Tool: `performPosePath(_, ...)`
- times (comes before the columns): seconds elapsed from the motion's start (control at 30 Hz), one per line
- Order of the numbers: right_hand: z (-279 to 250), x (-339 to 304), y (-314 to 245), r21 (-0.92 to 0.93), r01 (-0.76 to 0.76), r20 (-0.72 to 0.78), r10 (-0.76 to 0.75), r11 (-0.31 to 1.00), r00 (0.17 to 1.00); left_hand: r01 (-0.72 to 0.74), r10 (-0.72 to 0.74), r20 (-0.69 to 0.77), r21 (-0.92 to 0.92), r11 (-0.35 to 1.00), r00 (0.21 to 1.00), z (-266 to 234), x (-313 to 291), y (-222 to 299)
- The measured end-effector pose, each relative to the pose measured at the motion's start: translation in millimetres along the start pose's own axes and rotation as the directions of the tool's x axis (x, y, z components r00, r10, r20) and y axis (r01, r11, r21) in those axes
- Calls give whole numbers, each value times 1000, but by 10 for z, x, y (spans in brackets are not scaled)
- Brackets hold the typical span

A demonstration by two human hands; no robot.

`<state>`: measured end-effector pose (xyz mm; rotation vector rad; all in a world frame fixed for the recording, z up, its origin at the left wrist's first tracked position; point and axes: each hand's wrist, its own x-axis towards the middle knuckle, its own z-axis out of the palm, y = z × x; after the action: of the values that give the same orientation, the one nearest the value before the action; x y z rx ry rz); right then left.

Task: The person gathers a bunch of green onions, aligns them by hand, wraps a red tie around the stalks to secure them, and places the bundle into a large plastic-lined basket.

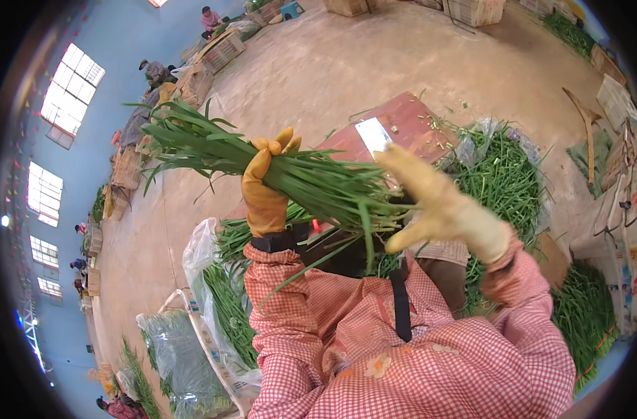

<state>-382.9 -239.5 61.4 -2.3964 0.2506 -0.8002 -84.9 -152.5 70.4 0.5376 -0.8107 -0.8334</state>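
My left hand (265, 192), in an orange-yellow rubber glove, is closed round a thick bunch of garlic chives (325, 183). The bunch lies nearly level, its leafy tips to the left and its pale stem ends to the right. Close by those stem ends is my right hand (444, 202) in a paler yellow glove. Its fingers and thumb are spread wide, somewhat blurred, with nothing seen between them. Beyond the bunch, a reddish board (409, 112) on the floor carries a white flat rectangular item (373, 135) and scattered trimmings.
A heap of loose greens (503, 174) lies right of the board. More greens (228, 300) rest in clear plastic at my left, beside a plastic-covered crate (182, 349). Another green pile (584, 314) is at lower right. Other people (210, 21) sit among crates along the left wall.
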Motion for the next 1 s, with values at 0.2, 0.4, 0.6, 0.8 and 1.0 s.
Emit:
performPosePath(0.2,654,311,-22,377,93,-403,73,922,912,-20,9,-204,-53,998,979,-3,73,24)
performPosePath(0.4,-52,-250,51,596,-136,-423,454,791,784,-112,83,-464,-35,993,882,-134,215,136)
performPosePath(0.6,-80,-428,-17,-735,-294,-355,23,611,935,-129,209,-481,194,973,852,-173,308,146)
performPosePath(0.8,388,23,-21,-698,-16,-338,-309,716,889,-59,100,-548,92,994,830,52,446,356)
performPosePath(1.0,372,523,-33,-776,237,-18,-396,584,918,18,34,-186,269,963,982,273,411,700)
